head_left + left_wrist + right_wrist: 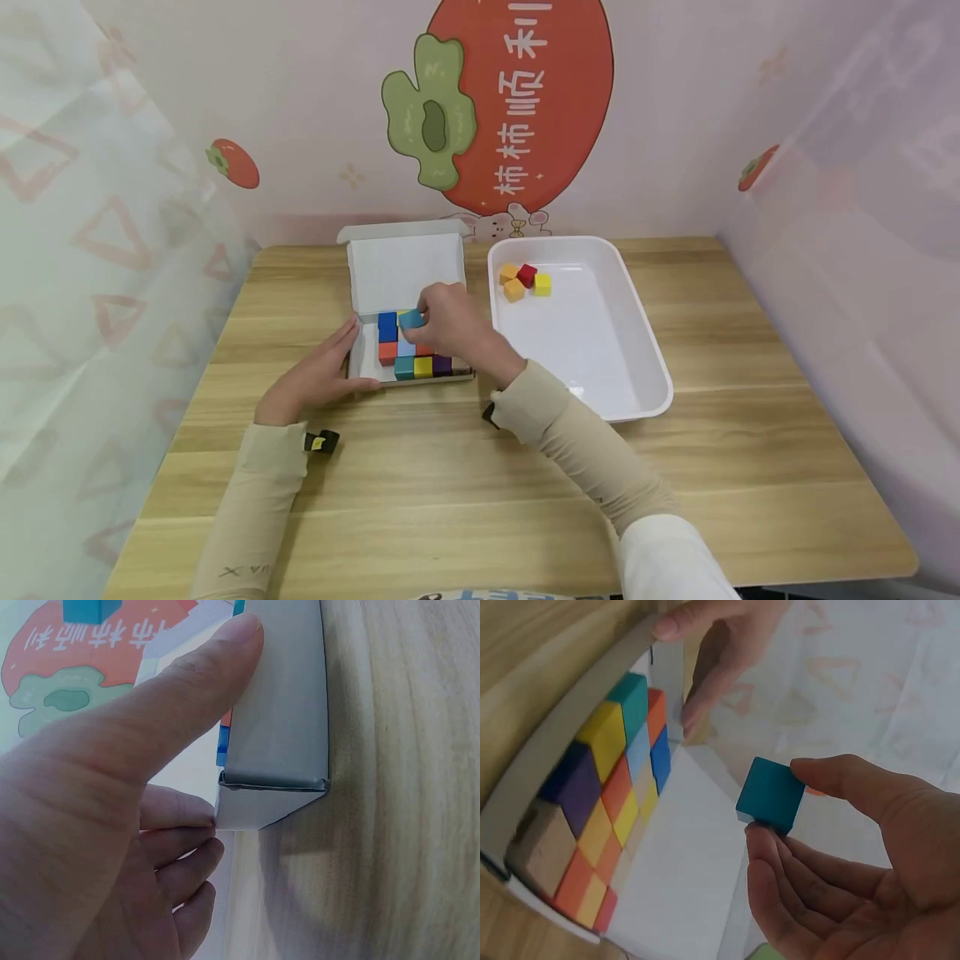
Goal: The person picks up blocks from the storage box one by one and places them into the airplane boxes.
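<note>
My right hand (465,329) pinches a teal cube block (771,795) between thumb and fingers, held above the box. Below it, a white cardboard box (365,358) lies with its lid (407,271) folded back, several coloured blocks in rows inside. Along the near row are a teal block (404,367), a yellow block (423,367) and a purple block (574,780). At the box's near left corner my left hand (318,375) rests, fingers along the left side and thumb (236,634) on the front wall. Bare box floor shows along the left side.
A white plastic tray (592,342) stands right of the box. In its far left corner lie a red block (527,275), a yellow block (542,285) and two orange ones. The wooden table (420,483) meets patterned walls at the back and sides.
</note>
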The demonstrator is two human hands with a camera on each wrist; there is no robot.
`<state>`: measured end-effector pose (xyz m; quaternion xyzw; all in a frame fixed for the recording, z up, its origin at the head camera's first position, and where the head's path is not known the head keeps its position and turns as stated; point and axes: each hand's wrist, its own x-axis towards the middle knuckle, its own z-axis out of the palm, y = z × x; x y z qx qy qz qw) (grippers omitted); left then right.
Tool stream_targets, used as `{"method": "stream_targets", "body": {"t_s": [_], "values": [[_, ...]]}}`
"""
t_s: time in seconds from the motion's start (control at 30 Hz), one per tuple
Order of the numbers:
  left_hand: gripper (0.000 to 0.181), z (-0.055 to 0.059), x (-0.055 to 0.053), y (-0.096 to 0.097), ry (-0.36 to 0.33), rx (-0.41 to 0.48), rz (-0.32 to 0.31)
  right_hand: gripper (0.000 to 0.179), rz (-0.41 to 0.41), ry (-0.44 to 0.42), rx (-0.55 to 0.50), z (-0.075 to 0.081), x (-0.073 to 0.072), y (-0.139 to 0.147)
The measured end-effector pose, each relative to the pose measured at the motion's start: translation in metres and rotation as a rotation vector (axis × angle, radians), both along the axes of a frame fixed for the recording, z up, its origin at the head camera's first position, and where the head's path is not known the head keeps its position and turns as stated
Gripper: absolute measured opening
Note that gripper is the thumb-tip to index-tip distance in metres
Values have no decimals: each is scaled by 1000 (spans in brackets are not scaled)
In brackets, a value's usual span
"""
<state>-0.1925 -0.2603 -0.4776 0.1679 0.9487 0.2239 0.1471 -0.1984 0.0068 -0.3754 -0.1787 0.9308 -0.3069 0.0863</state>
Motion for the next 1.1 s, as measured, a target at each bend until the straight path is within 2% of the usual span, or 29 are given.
{"method": "stream_targets", "body": {"t_s": [0.23, 0.5, 0.73, 0.93, 1.1], "values": [[121, -4, -3, -1, 46, 41, -41, 32, 59, 18, -10, -22, 10, -29], [122, -4, -1, -1, 14, 32, -38, 32, 47, -3, -13, -48, 18, -43], [117, -3, -1, -2, 24, 13, -46, 31, 50, 4, -42, -59, 20, -50], [117, -2, 0, -3, 16, 12, -41, 31, 45, 27, 32, -65, 20, -54], [118, -1, 0, -2, 24, 24, -37, 35, 44, 104, 131, -68, 19, -57]]}}
